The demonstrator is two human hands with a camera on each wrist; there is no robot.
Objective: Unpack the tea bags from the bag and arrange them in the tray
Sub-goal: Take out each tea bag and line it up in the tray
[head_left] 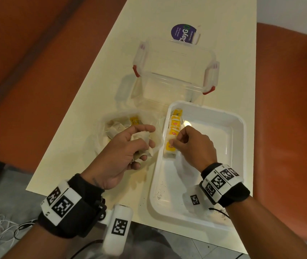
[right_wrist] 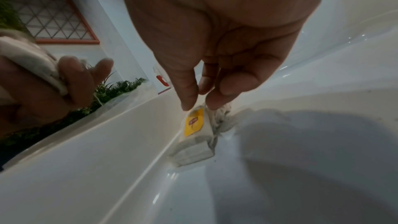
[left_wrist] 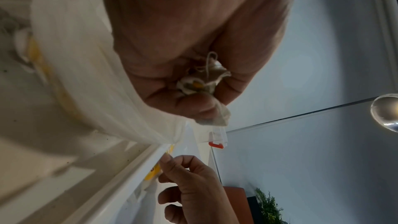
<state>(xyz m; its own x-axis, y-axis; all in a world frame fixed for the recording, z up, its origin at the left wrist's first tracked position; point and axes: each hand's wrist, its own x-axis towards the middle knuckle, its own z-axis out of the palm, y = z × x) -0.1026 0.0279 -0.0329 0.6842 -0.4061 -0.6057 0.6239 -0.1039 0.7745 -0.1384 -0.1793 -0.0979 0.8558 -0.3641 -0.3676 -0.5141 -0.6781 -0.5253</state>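
A white tray (head_left: 221, 176) lies at the right of the table. Several yellow-tagged tea bags (head_left: 175, 124) stand in a row along its left wall. My right hand (head_left: 176, 138) pinches the top of the nearest tea bag (head_left: 169, 149), which rests on the tray floor; the right wrist view shows my right hand (right_wrist: 200, 106) with thumb and fingertips at that tea bag's (right_wrist: 194, 125) upper edge. My left hand (head_left: 147, 140) grips a bunch of tea bags (head_left: 141, 136) above the crumpled clear plastic bag (head_left: 111, 128). In the left wrist view the bunch (left_wrist: 204, 77) is held in curled fingers.
An open clear container (head_left: 175, 75) with red clips stands behind the tray. A purple sticker (head_left: 183, 33) lies further back. More tea bags (head_left: 117, 127) sit inside the plastic bag. Dark tea crumbs speckle the tray's near end. Orange seats flank the table.
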